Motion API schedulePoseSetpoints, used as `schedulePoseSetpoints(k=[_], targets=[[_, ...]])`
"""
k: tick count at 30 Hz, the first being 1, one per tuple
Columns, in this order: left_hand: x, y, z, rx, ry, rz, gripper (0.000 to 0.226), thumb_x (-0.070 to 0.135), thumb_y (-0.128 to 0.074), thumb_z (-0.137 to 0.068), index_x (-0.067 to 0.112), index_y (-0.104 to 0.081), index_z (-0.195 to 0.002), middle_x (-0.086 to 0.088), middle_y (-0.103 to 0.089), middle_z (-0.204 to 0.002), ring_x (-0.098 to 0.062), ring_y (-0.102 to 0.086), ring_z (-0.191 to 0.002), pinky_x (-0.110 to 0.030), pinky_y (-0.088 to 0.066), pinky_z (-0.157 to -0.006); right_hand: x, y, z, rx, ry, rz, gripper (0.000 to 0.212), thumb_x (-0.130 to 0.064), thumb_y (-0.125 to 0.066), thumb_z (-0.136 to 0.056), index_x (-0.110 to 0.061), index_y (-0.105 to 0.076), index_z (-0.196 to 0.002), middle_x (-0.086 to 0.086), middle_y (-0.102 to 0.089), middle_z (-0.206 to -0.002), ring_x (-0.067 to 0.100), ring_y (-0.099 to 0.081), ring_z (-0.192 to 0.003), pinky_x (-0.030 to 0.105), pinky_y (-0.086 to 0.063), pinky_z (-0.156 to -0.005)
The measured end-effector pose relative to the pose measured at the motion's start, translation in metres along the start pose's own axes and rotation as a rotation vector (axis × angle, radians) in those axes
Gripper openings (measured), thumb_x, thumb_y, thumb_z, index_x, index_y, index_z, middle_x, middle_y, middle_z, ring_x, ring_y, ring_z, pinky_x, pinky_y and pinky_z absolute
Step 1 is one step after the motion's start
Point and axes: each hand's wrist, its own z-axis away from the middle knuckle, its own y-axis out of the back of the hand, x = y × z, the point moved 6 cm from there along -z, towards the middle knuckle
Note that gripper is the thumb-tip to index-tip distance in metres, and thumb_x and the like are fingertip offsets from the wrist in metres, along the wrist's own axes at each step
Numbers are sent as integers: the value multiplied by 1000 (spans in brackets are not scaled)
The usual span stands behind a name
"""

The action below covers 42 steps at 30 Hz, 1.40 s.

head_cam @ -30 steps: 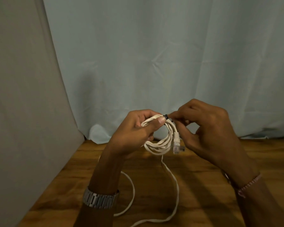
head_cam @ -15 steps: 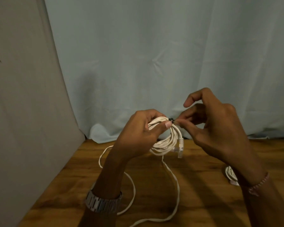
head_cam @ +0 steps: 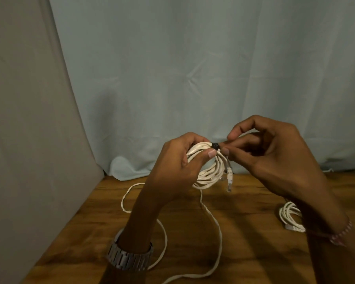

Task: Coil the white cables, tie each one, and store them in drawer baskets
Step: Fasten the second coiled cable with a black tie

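Note:
My left hand grips a coil of white cable held above the wooden table, thumb pressed over the strands. A small black tie sits at the top of the coil. My right hand pinches the tie's end right beside it, index finger raised. A clear plug hangs from the coil. Loose cable trails down onto the table and loops around my left wrist area.
A second coiled white cable lies on the table at the right, partly behind my right forearm. A pale blue curtain hangs behind the table, and a grey cloth panel borders the left side.
My right hand's index finger has curled lower toward the tie while the pinch stays at the coil's top. The coil and left hand have hardly moved.

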Motion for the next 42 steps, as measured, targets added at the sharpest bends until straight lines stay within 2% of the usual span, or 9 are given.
schedulePoseSetpoints(k=[6, 10, 13, 21, 26, 30, 34, 38, 42], targets=[[0, -1, 0, 36, -39, -36, 18, 28, -69, -94, 17, -67, -107, 7, -71, -89, -7, -68, -79, -28, -58, -69, -1, -3, 2, 65, -17, -27, 21, -8, -83, -78, -14, -70, -94, -9, -77, -75, 1, -74, -71, 10, -55, -66], [3, -1, -1, 50, -86, -82, 16, 25, -66, -94, 17, -65, -108, 13, -67, -87, -1, -65, -78, -17, -53, -66, -2, -9, 1, 102, -5, 40, 29, -27, -88, -67, -18, -74, -91, -10, -75, -78, 1, -73, -71, 14, -58, -66], [4, -3, 0, 61, -110, -112, 17, 19, -66, -95, 15, -63, -112, 7, -68, -94, -6, -67, -83, -23, -57, -70, -2, -12, 2, 163, 20, 85, 29, -36, -85, -66, -22, -77, -90, -14, -74, -79, -3, -72, -71, 10, -55, -64], [5, -4, 0, 109, -123, -95, 21, 25, -69, -94, 15, -63, -111, 6, -69, -96, -6, -67, -86, -18, -55, -68, 2, -10, 0, 158, 40, 179, 4, -29, -73, -87, -30, -76, -90, -25, -70, -82, -10, -68, -81, 5, -51, -71], [3, -6, -1, 131, -117, -98, 21, 25, -69, -94, 15, -63, -111, 5, -69, -96, -8, -67, -86, -17, -55, -69, 10, -17, -2, 168, 46, 257, 9, -23, -62, -98, -19, -69, -94, -15, -68, -81, 0, -64, -82, 8, -48, -66], [2, -6, -2, 138, -120, -89, 20, 25, -68, -95, 14, -64, -111, 3, -70, -96, -9, -68, -85, -23, -57, -69, 12, -18, -3, 226, 77, 295, 8, -20, -59, -100, -22, -60, -92, -15, -63, -80, 0, -64, -77, 7, -48, -66], [2, -6, -2, 135, -146, -71, 17, 26, -67, -94, 16, -65, -107, 6, -70, -93, -7, -67, -85, -27, -57, -69, 19, -20, -4, 288, 105, 317, 7, -17, -57, -101, -14, -62, -96, -1, -68, -85, 7, -65, -77, 10, -49, -65], [1, -6, -2, 111, -170, -57, 17, 26, -67, -93, 14, -65, -105, 6, -70, -92, -6, -66, -84, -29, -56, -68, 23, -27, -5, 328, 144, 404, 7, -12, -60, -99, -6, -63, -98, 5, -67, -86, 11, -58, -70, 2, -41, -62], [4, -7, -1, 90, -190, -47, 16, 24, -65, -94, 9, -65, -102, 3, -70, -89, -9, -67, -81, -35, -55, -67, 25, -29, -2, 378, 203, 413, 6, 1, -66, -92, 5, -62, -93, 5, -57, -80, -6, -45, -65, -9, -32, -69]])
